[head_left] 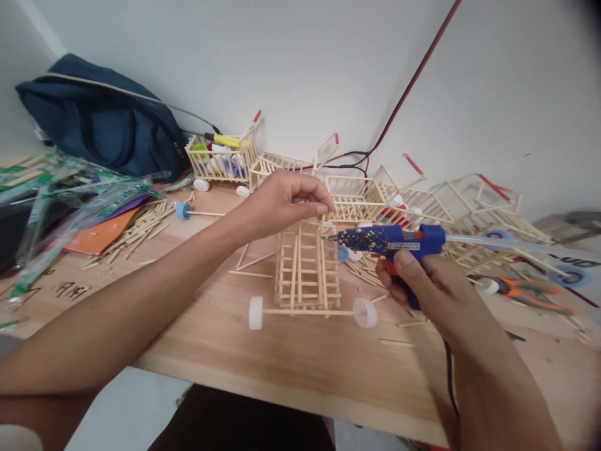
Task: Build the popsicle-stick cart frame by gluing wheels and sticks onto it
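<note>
The left hand [286, 200] pinches the far end of the stick cart [307, 275], near the worktop's [300, 369] front edge. The right hand [425, 285] grips a glue gun [392, 239], its nozzle beside the pinch.

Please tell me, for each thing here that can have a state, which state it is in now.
left hand: shut, pinching the top of the stick cart.
right hand: shut around the glue gun.
glue gun: held level, nozzle at the cart's top, glue stick loaded.
stick cart: resting on the table, white wheels on its near axle.
back cart: filled with small items.
</note>
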Demonstrator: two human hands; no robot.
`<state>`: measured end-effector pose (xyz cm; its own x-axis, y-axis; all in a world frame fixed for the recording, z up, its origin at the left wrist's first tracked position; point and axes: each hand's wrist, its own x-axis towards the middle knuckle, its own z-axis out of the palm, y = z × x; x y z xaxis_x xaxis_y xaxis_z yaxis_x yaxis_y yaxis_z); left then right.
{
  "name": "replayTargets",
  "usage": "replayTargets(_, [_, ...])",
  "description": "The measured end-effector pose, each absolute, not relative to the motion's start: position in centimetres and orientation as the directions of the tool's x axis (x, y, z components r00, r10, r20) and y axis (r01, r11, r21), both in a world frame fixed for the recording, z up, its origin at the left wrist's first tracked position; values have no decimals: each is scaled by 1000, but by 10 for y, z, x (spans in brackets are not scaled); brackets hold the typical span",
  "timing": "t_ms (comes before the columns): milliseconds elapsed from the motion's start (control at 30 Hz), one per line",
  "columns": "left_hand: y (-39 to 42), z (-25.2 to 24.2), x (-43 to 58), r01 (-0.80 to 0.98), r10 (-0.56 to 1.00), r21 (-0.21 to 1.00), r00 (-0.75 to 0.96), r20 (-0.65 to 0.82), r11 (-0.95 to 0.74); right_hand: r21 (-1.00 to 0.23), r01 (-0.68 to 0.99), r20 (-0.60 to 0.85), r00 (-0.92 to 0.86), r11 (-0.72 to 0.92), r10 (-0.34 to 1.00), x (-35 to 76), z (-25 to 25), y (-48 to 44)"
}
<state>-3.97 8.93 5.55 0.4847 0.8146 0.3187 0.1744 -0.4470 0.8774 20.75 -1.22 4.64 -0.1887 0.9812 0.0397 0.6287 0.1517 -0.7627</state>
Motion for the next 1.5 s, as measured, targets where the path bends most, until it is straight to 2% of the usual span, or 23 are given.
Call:
replayTargets(700, [87, 57, -39, 193, 813, 869, 486, 319, -456, -772, 616, 54, -186, 159, 981, 209, 43, -11])
replayTargets(1067, [93, 50, -40, 170, 767, 828, 509, 390, -534, -797, 589, 43, -166, 134, 985, 216, 34, -10])
replayTargets(1500, [93, 49, -40, 139, 753, 832, 523, 399, -538, -811, 568, 54, -170, 142, 984, 215, 34, -11])
